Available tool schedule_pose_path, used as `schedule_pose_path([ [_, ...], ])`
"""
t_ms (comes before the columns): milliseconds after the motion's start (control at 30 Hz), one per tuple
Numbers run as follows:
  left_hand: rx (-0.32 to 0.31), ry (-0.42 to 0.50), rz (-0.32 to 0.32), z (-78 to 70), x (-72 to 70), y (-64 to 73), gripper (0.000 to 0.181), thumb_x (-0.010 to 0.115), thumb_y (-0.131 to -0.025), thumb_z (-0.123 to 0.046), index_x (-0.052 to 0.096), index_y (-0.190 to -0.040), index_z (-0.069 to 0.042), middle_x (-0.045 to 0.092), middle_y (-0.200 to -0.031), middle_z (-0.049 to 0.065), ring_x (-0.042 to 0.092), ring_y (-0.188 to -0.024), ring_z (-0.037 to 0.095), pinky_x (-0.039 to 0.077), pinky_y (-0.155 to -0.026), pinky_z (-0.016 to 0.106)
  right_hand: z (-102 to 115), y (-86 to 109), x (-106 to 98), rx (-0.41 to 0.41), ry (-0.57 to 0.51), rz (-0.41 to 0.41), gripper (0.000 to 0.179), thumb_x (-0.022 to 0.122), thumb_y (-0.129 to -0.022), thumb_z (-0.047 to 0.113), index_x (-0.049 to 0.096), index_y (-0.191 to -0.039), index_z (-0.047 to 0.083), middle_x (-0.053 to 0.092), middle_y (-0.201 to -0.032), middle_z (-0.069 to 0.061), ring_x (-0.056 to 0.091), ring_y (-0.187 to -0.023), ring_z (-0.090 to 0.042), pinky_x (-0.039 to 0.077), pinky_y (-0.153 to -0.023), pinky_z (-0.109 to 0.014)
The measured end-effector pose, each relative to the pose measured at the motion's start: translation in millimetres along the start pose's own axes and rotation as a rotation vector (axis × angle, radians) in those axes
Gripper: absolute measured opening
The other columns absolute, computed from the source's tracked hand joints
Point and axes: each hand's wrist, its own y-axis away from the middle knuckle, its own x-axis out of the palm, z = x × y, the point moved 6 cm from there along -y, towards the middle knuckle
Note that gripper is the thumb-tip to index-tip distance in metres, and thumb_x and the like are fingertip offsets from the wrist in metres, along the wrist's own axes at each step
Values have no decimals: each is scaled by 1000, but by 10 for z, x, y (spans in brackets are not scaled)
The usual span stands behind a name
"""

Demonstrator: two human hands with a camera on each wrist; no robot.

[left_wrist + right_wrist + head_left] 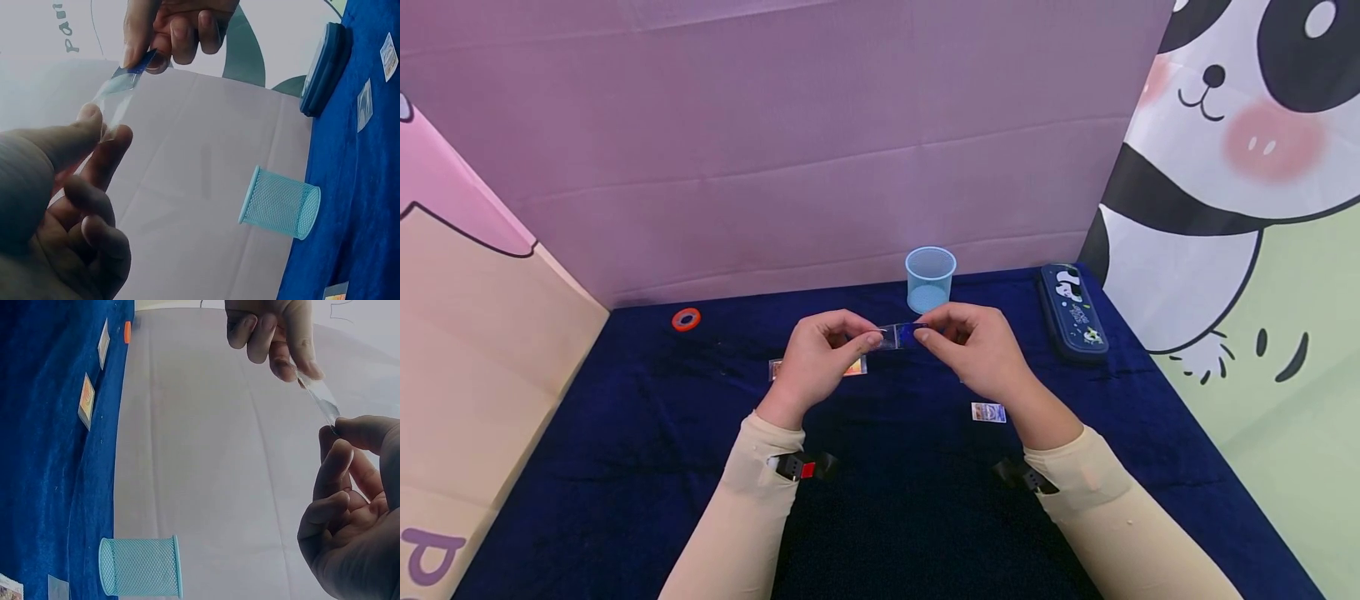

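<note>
Between both hands, above the table, a small clear plastic sleeve (889, 337) with a blue part at its right end is stretched out. My left hand (823, 354) pinches the clear end between thumb and index finger; the other fingers are loosely bent in the left wrist view. The blue end is pinched by my right hand (981, 350), thumb against fingers. Whether the blue part is a card inside the sleeve, I cannot tell. Behind the left hand lies an orange card (87, 403), partly hidden in the head view. Near the right wrist lies a small printed card (988, 412).
A light-blue mesh cup (930, 279) stands at the back beyond the hands. To the right lies a dark blue panda pencil case (1073, 312). An orange-red ring-shaped roll (686, 319) is at the back left. Another clear sleeve (365, 106) lies on the blue cloth.
</note>
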Motion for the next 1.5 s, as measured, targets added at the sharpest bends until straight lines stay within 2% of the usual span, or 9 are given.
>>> schedule_pose_path([
  [200, 24, 21, 40, -12, 30, -4, 15, 66, -100, -29, 77, -105, -19, 73, -94, -7, 50, -62, 22, 40, -51, 30, -17, 0, -10, 0, 10, -11, 13, 71, -97, 29, 76, -105, 20, 57, -75, -5, 52, -65, -23, 43, -52, -31],
  [533, 33, 22, 29, -2, 43, 5, 16, 66, -100, -27, 77, -108, -19, 65, -89, -1, 48, -59, 24, 38, -47, 30, -19, -8, 10, -45, 27, -9, 13, 71, -97, 31, 77, -104, 23, 58, -81, 1, 52, -67, -20, 43, -55, -31],
  [800, 56, 17, 19, -32, 5, 23, 17, 66, -100, -27, 77, -112, -19, 63, -89, -2, 48, -57, 23, 38, -45, 31, -35, -10, 24, -9, 30, -1, 19, 70, -97, 37, 76, -110, 24, 60, -78, -2, 54, -67, -21, 45, -55, -32],
  [933, 42, 5, 9, -25, -10, 18, 18, 68, -99, -28, 77, -113, -21, 64, -87, -2, 47, -56, 24, 37, -45, 30, -52, -14, 14, 14, 24, -10, 17, 69, -98, 35, 74, -107, 21, 61, -77, -2, 54, -67, -23, 46, -54, -32],
  [1067, 31, 6, -6, -12, -17, 7, 18, 71, -97, -26, 78, -110, -17, 67, -85, 0, 45, -55, 22, 34, -45, 29, -75, -21, 17, 21, 12, -6, 15, 69, -98, 31, 74, -103, 18, 61, -76, -4, 54, -67, -23, 45, -55, -31],
  [1300, 26, 27, -25, -376, -70, 89, 11, 70, -97, -10, 76, -102, -3, 65, -80, 8, 42, -54, 13, 33, -47, 26, -83, -12, 33, 15, 6, 6, 16, 69, -98, 36, 75, -101, 22, 63, -79, -1, 54, -68, -22, 45, -56, -32],
  [1500, 26, 44, -25, -366, -67, 89, 9, 70, -96, -9, 76, -100, -3, 63, -78, 8, 41, -53, 14, 32, -47, 26, -76, -13, 36, 13, -5, 17, 12, 68, -99, 23, 75, -105, 17, 65, -83, -3, 54, -69, -25, 44, -56, -30],
])
